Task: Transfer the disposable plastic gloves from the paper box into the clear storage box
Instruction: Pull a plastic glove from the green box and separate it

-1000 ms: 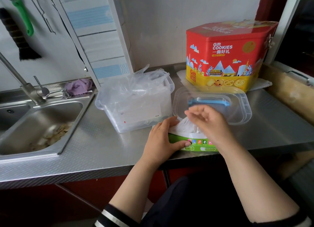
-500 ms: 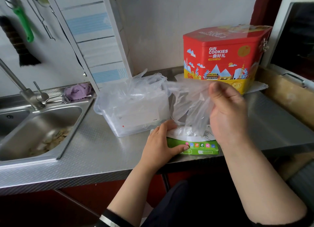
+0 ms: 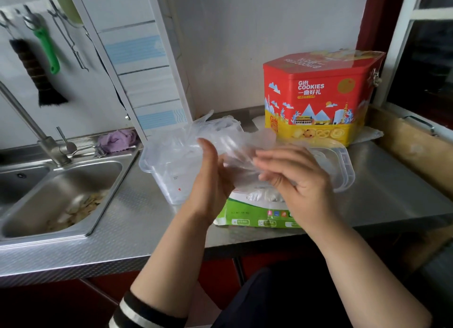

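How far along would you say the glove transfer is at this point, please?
Partly done. The clear storage box already holds a loose heap of gloves. In hand: both the left hand and right hand hold a clear glove above the counter. Left: more gloves show in the opening of the green paper box, and the lid lies off, beside the storage box.

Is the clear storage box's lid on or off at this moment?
Off. The clear storage box stands open-topped with gloves bulging out, and its lid lies flat on the counter to its right.
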Demonstrator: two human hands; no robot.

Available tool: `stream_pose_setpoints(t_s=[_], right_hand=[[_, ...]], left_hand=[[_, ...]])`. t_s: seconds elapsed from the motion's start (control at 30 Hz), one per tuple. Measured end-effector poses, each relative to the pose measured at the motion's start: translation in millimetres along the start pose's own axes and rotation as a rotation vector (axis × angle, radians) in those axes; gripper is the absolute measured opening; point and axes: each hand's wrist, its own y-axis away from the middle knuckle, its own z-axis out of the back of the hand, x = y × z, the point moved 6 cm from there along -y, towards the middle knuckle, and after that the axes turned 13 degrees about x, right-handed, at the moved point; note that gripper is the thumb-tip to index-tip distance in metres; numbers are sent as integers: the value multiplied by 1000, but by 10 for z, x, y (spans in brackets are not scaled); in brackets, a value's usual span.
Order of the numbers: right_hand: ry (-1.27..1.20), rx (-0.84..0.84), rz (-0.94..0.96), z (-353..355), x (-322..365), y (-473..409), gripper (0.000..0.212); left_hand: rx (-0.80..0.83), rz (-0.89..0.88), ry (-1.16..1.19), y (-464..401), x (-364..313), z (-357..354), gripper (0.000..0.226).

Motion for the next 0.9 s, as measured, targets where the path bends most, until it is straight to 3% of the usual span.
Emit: stream_pose_setpoints(t_s=[0.07,0.13,0.17,0.3,0.47,0.6,0.67,0.77,0.9], right_hand=[[126,42,19,-81,-17,59,27],[268,60,13,-145,-43,113,33],[337,69,-3,-180,-62,140,38],[489,138,-73,-313,-97,121,63],[512,285,-149,-507,-185,-401,79],[549,713,-368,-954,-479,-807,75],[509,858,-496,-1092,-644,-915,63],[446,993,-647,-1206,-791,-988,60],[449,1053,-717,-1217,-847,-989,66]], left_hand=[[12,9,-79,-45,-113,-48,64],[-49,-50,-301,-109,-245,-92,24],[-73,-86,-397,-148,-317,-119,18],[-82,-190,-638,-273,-653,-142,19],[-412,-270,-634,-371,-1019,547,15],[-704,-16,-804,-396,-1002,1336,7],[-787,152,-918,-372,-941,1614,25],[-798,427,-1298,-314,-884,1792,51],[-730,571,-1588,-291,-807,1767,53]])
